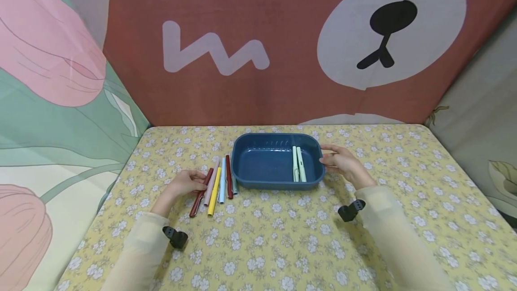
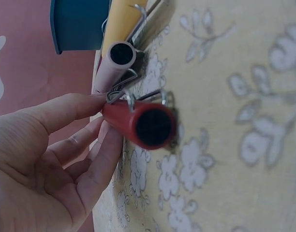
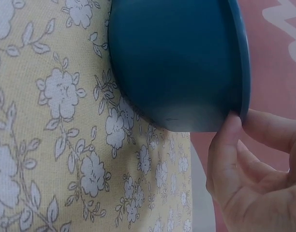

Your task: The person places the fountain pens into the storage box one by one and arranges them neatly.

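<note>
My left hand (image 1: 186, 184) is at the left of the row of pens, thumb and fingers pinching the outermost dark red pen (image 2: 133, 121), whose clip faces the neighbouring pink pen (image 2: 109, 67). In the head view a yellow pen (image 1: 214, 192), a light blue pen (image 1: 222, 180), a second dark red pen (image 1: 229, 176) and a grey-green pen (image 1: 235, 187) lie further right. My right hand (image 1: 343, 163) pinches the rim at the right end of a blue plastic bin (image 1: 258, 186). Two pale green pens (image 1: 299, 164) lie side by side inside it, toward its right end.
A yellow floral cloth (image 1: 274, 237) covers the table. Behind it stands a reddish-brown printed backdrop (image 1: 291, 89), with a floral hanging (image 1: 72, 138) along the left side. The grey-green pen lies right against the bin's left wall.
</note>
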`<state>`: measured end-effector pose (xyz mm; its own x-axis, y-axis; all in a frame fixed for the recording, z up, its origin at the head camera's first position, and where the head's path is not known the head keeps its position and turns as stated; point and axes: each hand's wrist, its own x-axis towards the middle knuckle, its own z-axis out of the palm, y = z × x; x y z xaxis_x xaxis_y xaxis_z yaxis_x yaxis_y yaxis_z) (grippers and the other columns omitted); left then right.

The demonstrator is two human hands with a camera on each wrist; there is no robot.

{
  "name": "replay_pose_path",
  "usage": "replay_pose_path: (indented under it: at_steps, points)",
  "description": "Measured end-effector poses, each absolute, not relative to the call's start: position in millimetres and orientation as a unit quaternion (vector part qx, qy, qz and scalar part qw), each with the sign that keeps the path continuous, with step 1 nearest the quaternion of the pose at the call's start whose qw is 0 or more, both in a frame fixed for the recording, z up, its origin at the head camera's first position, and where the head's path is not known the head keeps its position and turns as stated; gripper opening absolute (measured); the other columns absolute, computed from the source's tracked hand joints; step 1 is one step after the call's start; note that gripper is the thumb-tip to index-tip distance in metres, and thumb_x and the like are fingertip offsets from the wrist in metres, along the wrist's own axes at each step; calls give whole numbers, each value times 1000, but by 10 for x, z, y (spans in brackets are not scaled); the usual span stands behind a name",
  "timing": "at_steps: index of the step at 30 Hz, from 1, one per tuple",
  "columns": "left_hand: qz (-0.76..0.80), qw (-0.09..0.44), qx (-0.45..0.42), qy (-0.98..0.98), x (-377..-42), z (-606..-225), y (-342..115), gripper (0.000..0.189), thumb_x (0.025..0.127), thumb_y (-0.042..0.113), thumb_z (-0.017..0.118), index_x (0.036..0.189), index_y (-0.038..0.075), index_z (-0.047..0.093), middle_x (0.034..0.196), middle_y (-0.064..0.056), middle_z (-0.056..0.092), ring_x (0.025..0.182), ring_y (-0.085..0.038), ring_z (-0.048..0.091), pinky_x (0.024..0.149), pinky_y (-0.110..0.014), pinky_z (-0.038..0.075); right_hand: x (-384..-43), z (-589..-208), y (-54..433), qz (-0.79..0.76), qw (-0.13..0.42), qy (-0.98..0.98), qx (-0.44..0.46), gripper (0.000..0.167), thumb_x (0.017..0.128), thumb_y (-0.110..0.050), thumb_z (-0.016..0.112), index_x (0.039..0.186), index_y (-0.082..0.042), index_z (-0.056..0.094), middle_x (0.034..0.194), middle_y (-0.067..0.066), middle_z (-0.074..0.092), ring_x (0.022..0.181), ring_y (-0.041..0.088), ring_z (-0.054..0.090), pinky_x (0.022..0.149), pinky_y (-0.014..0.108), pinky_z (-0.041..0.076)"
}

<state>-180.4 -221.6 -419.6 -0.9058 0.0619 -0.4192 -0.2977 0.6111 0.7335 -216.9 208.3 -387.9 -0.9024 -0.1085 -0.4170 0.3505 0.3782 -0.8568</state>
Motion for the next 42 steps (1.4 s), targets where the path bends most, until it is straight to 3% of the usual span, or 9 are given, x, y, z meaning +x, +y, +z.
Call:
replay_pose_path:
  at_steps: [13, 23, 27, 34, 42]
  points:
    - [454, 201, -63, 866, -1805, -4215, -2255, 42, 88, 9, 64, 126, -7, 55, 104, -18, 65, 76, -12, 64, 70, -30, 60, -2175, -3899, 2097, -553, 206, 804, 74, 60, 99, -13, 51, 152, -10, 25, 145, 24, 39, 86, 2, 60, 82, 23, 57]
    - [462, 196, -55, 863, -1853, -4184, -2295, 44, 92, 12, 61, 132, -4, 51, 124, -25, 59, 91, -16, 66, 78, -32, 60, -2197, -3930, 2095, -546, 204, 809, 79, 59, 98, -12, 50, 152, -11, 25, 146, 23, 38, 97, 11, 59, 89, 27, 56]
    - [485, 196, -56, 851, -1886, -4154, -2290, 45, 92, 11, 61, 134, -4, 49, 126, -25, 57, 88, -12, 66, 81, -32, 60, -2201, -3936, 2088, -546, 202, 809, 80, 59, 98, -12, 49, 152, -10, 25, 146, 24, 39, 104, 16, 58, 94, 31, 55]
    - [523, 190, -50, 829, -1910, -4085, -2280, 46, 94, 9, 58, 136, -6, 46, 127, -27, 55, 80, -7, 64, 78, -30, 61, -2201, -3938, 2102, -549, 205, 806, 80, 59, 98, -11, 50, 152, -10, 26, 144, 23, 40, 94, 9, 59, 89, 28, 56]
    - [553, 184, -42, 811, -1913, -4022, -2253, 52, 95, 16, 55, 142, -2, 40, 133, -24, 51, 96, -11, 64, 92, -36, 57, -2195, -3929, 2112, -553, 208, 803, 77, 60, 98, -11, 50, 152, -10, 25, 145, 24, 38, 89, 5, 59, 85, 24, 56]
